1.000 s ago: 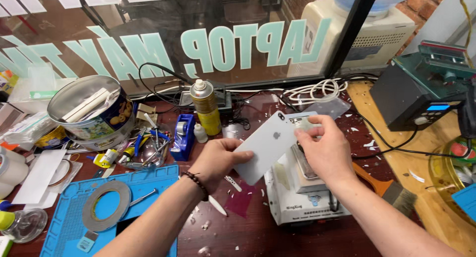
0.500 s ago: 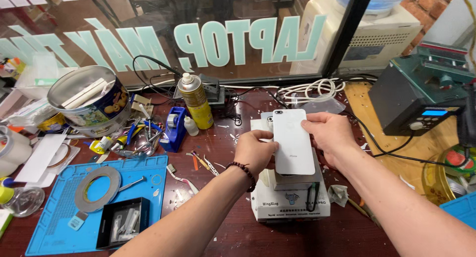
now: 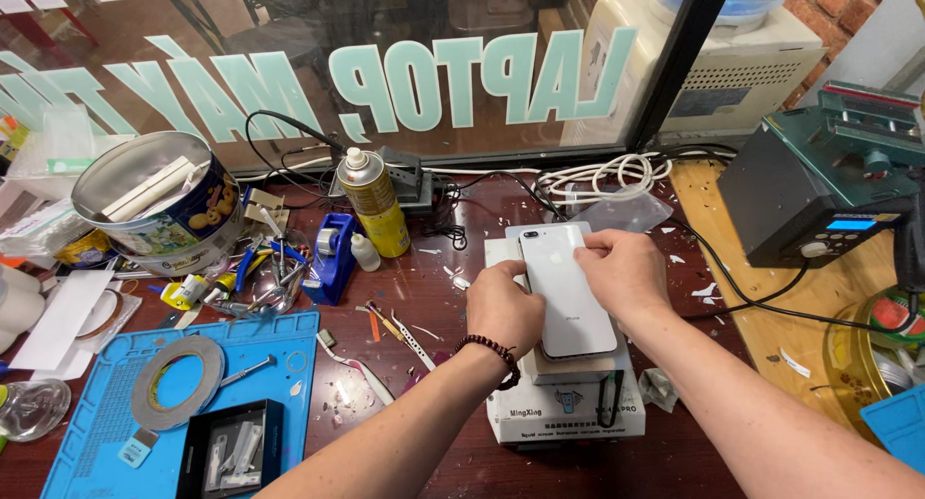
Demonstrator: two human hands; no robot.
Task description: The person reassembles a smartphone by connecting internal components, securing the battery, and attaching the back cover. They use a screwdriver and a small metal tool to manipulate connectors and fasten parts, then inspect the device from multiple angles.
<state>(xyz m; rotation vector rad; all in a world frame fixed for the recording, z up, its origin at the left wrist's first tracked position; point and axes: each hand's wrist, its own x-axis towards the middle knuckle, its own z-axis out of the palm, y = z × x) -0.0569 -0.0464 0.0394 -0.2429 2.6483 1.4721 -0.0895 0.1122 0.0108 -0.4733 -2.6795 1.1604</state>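
From my feed: big pale-teal sign lettering [image 3: 424, 80] runs mirrored across the glass at the back. A small blue lit screen [image 3: 852, 224] sits on the dark box at right. The round cookie tin [image 3: 159, 210] at left wears a blue printed label, and the yellow spray can [image 3: 375, 203] stands mid-table.

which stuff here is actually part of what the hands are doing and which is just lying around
In use:
- white phone, back side up
- white box-shaped machine under it
- left hand on the phone's left edge
- right hand on its right edge

Lying about:
- yellow spray can
- blue tape dispenser
- round tin
- blue mat with tape roll
- coiled white cable
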